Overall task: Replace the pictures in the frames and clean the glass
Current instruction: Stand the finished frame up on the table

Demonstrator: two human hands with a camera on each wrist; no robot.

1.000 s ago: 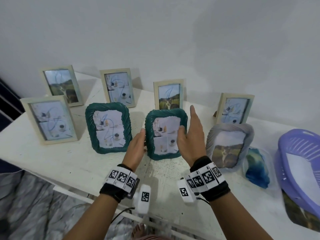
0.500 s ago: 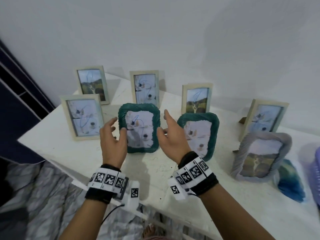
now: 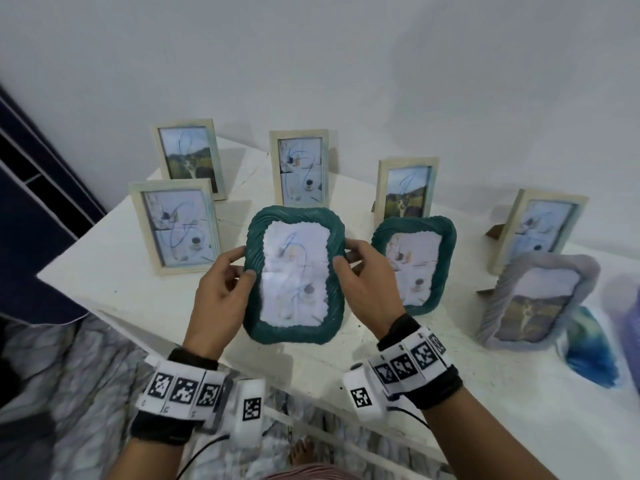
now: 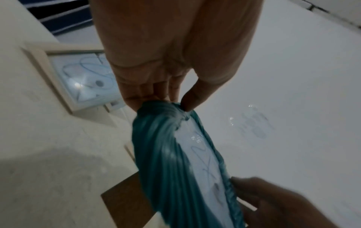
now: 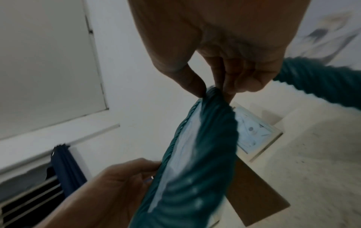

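The left hand (image 3: 221, 296) and right hand (image 3: 367, 289) pinched the side edges of the teal ribbed picture frame (image 3: 294, 275), held above the white surface (image 3: 145, 292); a slipped pinch risked dropping it onto the second teal frame (image 3: 415, 265) behind

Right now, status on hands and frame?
Left hand, right hand: both grip green frame by its side edges. Frame lifted, glass scribbled. Nothing in the way.
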